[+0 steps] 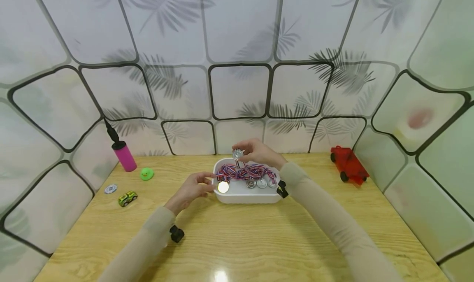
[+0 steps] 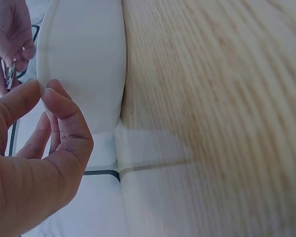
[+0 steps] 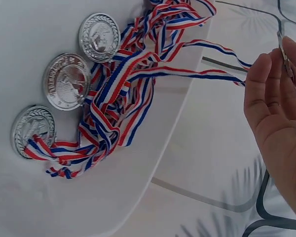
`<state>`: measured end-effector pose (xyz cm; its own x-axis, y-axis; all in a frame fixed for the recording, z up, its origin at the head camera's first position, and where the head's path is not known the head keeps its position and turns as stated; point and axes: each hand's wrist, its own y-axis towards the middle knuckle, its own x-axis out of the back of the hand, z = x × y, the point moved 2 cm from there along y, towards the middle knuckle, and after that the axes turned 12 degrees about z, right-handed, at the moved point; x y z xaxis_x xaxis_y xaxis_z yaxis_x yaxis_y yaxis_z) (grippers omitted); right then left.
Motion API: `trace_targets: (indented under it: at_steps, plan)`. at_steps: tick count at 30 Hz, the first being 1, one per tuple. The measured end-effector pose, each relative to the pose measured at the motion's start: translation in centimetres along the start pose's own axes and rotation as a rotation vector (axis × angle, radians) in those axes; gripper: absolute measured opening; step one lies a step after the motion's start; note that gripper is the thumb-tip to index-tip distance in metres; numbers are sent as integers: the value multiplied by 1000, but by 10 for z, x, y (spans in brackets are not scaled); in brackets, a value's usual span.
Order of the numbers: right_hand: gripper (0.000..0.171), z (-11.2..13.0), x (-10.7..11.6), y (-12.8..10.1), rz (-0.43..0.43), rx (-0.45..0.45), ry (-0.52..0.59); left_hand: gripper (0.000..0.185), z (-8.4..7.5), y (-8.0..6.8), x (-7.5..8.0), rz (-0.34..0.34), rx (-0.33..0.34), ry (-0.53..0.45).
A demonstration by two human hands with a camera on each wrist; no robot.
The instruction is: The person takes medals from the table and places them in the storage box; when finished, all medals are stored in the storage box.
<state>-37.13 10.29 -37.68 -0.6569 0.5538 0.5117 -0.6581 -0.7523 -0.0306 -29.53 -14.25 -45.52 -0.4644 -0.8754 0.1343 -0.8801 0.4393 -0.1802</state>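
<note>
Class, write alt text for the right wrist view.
A right hand pinches a silver medal edge-on, its red, white and blue ribbon trailing to a white tray where three more silver medals lie among tangled ribbons.

Wooden table with white tray

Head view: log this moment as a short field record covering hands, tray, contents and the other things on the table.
right hand: pinches a silver medal above the tray, ribbon trailing down
left hand: grip on the tray's left rim
tray: white, on the wooden table
contents: silver medals with tangled ribbons
left side: pink pump, green duck, toy car
right side: red toy truck
</note>
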Motion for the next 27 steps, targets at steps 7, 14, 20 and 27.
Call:
trace_targets:
  at_steps: [7,14,20,27]
  plan:
    - [46,-12,-8,0,34,-34,26,44,1,0,0,-4,8,-3]
    - [42,-20,-17,-1,26,-52,-68,45,-2,-3,-1,3,3,-6]
    - [40,-34,-29,1,22,-54,-68,43,-3,-2,-2,-11,10,-8]
    - [37,-49,-41,3,40,-52,-82,42,0,0,-1,-17,23,-7]
